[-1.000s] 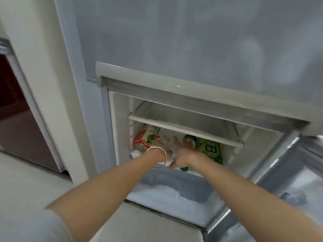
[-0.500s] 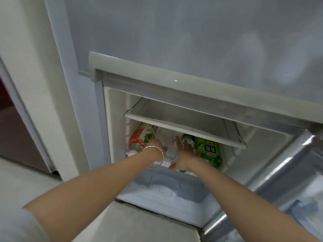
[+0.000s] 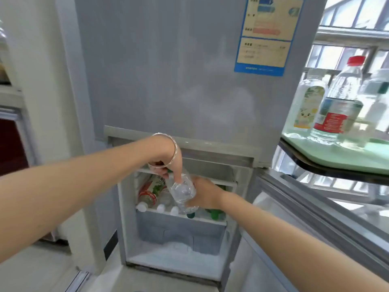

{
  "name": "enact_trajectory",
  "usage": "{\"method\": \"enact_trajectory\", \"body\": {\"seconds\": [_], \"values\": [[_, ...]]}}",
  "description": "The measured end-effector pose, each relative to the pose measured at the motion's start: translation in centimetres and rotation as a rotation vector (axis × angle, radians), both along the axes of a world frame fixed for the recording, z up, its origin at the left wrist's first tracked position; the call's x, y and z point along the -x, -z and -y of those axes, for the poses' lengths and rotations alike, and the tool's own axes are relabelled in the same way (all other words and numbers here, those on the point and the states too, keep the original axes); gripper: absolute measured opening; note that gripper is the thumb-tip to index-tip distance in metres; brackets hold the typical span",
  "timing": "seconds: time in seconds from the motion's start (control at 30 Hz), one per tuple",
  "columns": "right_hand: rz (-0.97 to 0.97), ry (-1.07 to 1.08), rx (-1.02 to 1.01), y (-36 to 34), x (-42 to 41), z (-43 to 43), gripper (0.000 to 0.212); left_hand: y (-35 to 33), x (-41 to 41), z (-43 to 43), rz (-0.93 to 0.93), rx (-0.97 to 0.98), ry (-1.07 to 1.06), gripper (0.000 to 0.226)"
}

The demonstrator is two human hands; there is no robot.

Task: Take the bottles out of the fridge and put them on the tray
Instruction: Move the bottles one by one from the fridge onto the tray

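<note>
Two hands on one clear bottle (image 3: 182, 191), held at the open lower compartment of the fridge (image 3: 181, 85). Left hand (image 3: 168, 163) pinches its upper part from above; right hand (image 3: 205, 194) wraps its lower end. More bottles (image 3: 150, 191) lie on the shelf behind. Green tray (image 3: 328, 152) at right carries upright bottles, one red-capped (image 3: 339, 104)

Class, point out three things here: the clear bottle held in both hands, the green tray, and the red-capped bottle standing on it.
clear bottle (image 3: 182, 189), head view, on its transparent base.
green tray (image 3: 336, 153), head view, on a bare part.
red-capped bottle (image 3: 340, 106), head view, on its body.
</note>
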State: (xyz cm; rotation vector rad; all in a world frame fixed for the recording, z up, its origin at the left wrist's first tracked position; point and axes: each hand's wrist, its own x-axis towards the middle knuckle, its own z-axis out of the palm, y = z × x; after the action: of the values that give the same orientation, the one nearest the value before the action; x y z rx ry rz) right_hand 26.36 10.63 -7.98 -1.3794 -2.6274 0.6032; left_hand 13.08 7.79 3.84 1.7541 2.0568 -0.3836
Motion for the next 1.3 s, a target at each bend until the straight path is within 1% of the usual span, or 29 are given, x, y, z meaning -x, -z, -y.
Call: {"method": "enact_trajectory", "body": {"seconds": [0.07,0.13,0.17,0.23,0.33,0.4,0.47,0.5,0.53,0.6,0.63,0.67,0.73,0.8,0.83,0.9,0.97,1.03,1.13,1.23,1.3], "values": [[-0.105,-0.034,-0.048,-2.6,-2.0,1.9,0.064,-3.7,-1.6,1.5,0.011,0.005,0.014,0.032],[-0.219,-0.028,-0.016,-5.2,-4.1,3.8,0.067,-7.4,-3.2,2.8,-0.003,-0.014,0.082,0.034],[-0.294,-0.010,0.007,-6.8,-5.4,4.9,0.062,-9.4,-4.4,3.5,0.015,-0.058,0.117,0.034],[-0.426,0.017,0.069,-9.8,-7.5,6.6,0.036,-12.7,-6.3,4.0,0.137,-0.174,0.146,0.031],[-0.590,0.106,0.143,-13.1,-10.4,7.8,0.028,-15.9,-9.6,4.4,0.334,-0.363,0.163,0.030],[-0.672,0.166,0.157,-15.0,-13.3,8.5,0.022,-17.0,-12.4,4.5,0.463,-0.474,0.207,0.034],[-0.750,0.220,0.141,-16.6,-15.9,9.1,0.033,-17.5,-14.8,4.5,0.600,-0.602,0.244,0.051],[-0.782,0.249,0.112,-17.4,-17.3,9.4,0.038,-17.6,-15.9,4.6,0.641,-0.670,0.263,0.060],[-0.812,0.282,0.076,-18.0,-18.7,9.4,0.041,-17.6,-16.9,4.5,0.687,-0.739,0.295,0.063],[-0.886,0.351,-0.011,-19.1,-21.5,9.3,0.052,-17.7,-19.5,4.3,0.847,-0.832,0.361,0.054],[-0.920,0.376,-0.051,-19.6,-22.9,9.1,0.058,-17.6,-20.8,4.1,0.942,-0.846,0.370,0.050],[-0.945,0.403,-0.094,-20.1,-24.2,8.7,0.060,-17.6,-22.1,3.8,1.027,-0.835,0.361,0.049],[-0.969,0.490,-0.197,-20.9,-26.5,8.0,0.056,-16.9,-24.8,3.2,1.148,-0.750,0.305,0.051],[-0.988,0.599,-0.313,-21.2,-28.8,6.8,0.044,-15.8,-27.8,2.4,1.161,-0.658,0.285,0.063],[-0.984,0.658,-0.372,-21.1,-29.9,6.0,0.044,-15.0,-29.2,2.1,1.167,-0.591,0.286,0.067],[-0.932,0.794,-0.491,-20.7,-32.1,3.9,0.055,-13.5,-32.3,1.3,1.194,-0.445,0.276,0.070],[-0.839,0.956,-0.584,-20.2,-33.9,2.0,0.066,-12.1,-35.1,0.1,1.231,-0.322,0.254,0.071],[-0.758,1.084,-0.614,-19.3,-35.7,0.2,0.069,-10.4,-37.6,-1.6,1.252,-0.235,0.236,0.069],[-0.698,1.199,-0.578,-17.8,-38.1,-1.9,0.057,-7.6,-40.3,-4.3,1.190,-0.176,0.231,0.070],[-0.713,1.223,-0.549,-16.6,-39.9,-4.7,0.063,-5.9,-42.1,-6.8,1.189,-0.184,0.205,0.066],[-0.693,1.196,-0.530,-16.3,-40.9,-6.7,0.059,-5.6,-42.8,-7.9,1.193,-0.197,0.220,0.059]]}}
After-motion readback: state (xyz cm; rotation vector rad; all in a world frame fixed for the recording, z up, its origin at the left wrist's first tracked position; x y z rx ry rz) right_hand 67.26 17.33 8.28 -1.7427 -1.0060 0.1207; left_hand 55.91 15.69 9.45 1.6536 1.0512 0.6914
